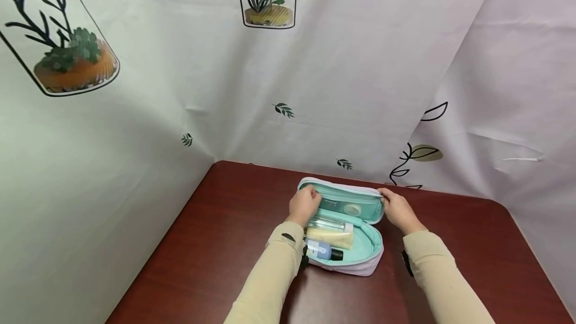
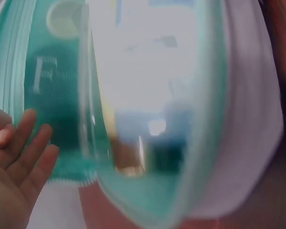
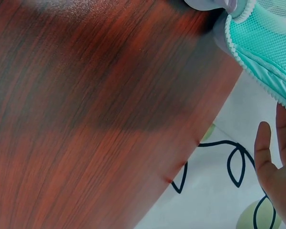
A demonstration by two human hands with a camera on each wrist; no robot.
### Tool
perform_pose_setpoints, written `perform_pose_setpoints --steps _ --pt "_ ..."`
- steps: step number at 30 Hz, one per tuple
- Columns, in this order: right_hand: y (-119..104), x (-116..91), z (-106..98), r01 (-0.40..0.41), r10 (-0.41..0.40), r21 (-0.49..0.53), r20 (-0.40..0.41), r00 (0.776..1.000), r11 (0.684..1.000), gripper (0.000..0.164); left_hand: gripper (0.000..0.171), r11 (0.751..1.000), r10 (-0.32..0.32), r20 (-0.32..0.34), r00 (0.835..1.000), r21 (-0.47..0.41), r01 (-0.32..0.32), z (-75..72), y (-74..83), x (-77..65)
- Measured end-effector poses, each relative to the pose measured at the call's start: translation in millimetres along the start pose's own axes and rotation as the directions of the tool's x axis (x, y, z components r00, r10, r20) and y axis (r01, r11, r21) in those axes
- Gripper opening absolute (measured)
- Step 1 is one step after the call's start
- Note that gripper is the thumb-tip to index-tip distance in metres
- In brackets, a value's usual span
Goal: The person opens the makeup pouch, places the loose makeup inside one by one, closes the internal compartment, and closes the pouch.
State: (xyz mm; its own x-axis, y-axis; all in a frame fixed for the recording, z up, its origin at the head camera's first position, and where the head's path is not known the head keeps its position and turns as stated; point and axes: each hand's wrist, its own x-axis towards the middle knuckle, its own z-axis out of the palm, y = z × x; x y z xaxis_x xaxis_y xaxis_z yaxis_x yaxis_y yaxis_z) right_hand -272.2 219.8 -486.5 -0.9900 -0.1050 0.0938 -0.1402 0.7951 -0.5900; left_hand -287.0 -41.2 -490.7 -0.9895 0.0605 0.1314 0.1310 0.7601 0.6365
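Note:
A pale lilac toiletry bag [image 1: 370,265] with a mint lining lies unzipped, its lid [image 1: 344,188] raised at the back. Inside are a clear bottle [image 1: 327,223], a cream-yellow tube [image 1: 330,237] and a blue bottle [image 1: 318,250] with a black cap. Behind the lid's mesh pocket [image 2: 52,109] shows a round white item [image 1: 352,209]. My left hand [image 1: 304,205] reaches to the lid's inner left side, thumb and forefinger pinched at the pocket's zipper [image 2: 12,81], other fingers extended; the pull is hidden. With its fingertips, my right hand [image 1: 398,209] holds the lid's right corner.
The bag stands near the back edge of a dark red-brown wooden table [image 1: 216,244]. White fabric [image 1: 342,89] printed with plants and leaves hangs behind the table and along its left side. Dark bands sit at both sleeve cuffs.

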Motion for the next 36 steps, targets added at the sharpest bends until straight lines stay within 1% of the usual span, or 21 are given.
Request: perform_pose_setpoints --steps 3,7,14,19,22,25,28,30,34,36 --pt "1 -1 -2 -0.011 0.011 -0.004 0.001 1.0 1.0 0.025 0.031 0.999 -0.024 -0.035 0.999 0.026 0.025 -4.7 -7.2 1.3" --pt "2 -2 -3 -0.013 0.013 -0.002 0.004 1.0 1.0 0.025 0.032 0.997 -0.065 -0.062 0.996 0.042 0.068 -9.5 -15.0 2.3" --pt "0 -3 1 -0.018 0.018 0.016 0.001 1.0 1.0 0.023 0.031 0.988 -0.143 -0.088 0.986 0.041 0.147 -18.3 -19.5 4.0" --pt "-2 -4 3 -0.026 0.026 0.02 0.003 1.0 0.999 0.021 0.033 0.985 -0.164 -0.116 0.98 0.04 0.169 -21.7 -21.7 7.5" --pt "-3 -6 4 -0.025 0.025 0.024 0.008 1.0 0.999 0.021 0.032 0.985 -0.165 -0.125 0.978 0.035 0.171 -23.9 -24.4 9.7" --pt "-3 -7 4 -0.035 0.035 0.032 0.007 0.999 0.999 0.023 0.031 0.989 -0.147 -0.093 0.985 0.004 0.148 -26.0 -29.1 10.1" --pt "-2 -9 4 -0.052 0.052 0.05 0.005 0.999 0.997 0.024 0.031 0.993 -0.112 -0.028 0.993 -0.042 0.111 -28.7 -34.1 9.2" --pt "0 -9 3 -0.06 0.06 0.06 0.003 0.998 0.996 0.026 0.031 0.995 -0.081 0.012 0.997 -0.052 0.082 -30.3 -37.0 8.6" --pt "3 -10 2 -0.06 0.06 0.075 0.004 0.998 0.995 0.028 0.029 0.997 -0.042 0.041 0.998 -0.066 0.044 -31.1 -41.0 8.4" --pt "4 -10 2 -0.047 0.046 0.068 0.005 0.999 0.997 0.028 0.028 0.995 -0.048 0.049 0.998 -0.084 0.052 -30.1 -42.8 7.9"
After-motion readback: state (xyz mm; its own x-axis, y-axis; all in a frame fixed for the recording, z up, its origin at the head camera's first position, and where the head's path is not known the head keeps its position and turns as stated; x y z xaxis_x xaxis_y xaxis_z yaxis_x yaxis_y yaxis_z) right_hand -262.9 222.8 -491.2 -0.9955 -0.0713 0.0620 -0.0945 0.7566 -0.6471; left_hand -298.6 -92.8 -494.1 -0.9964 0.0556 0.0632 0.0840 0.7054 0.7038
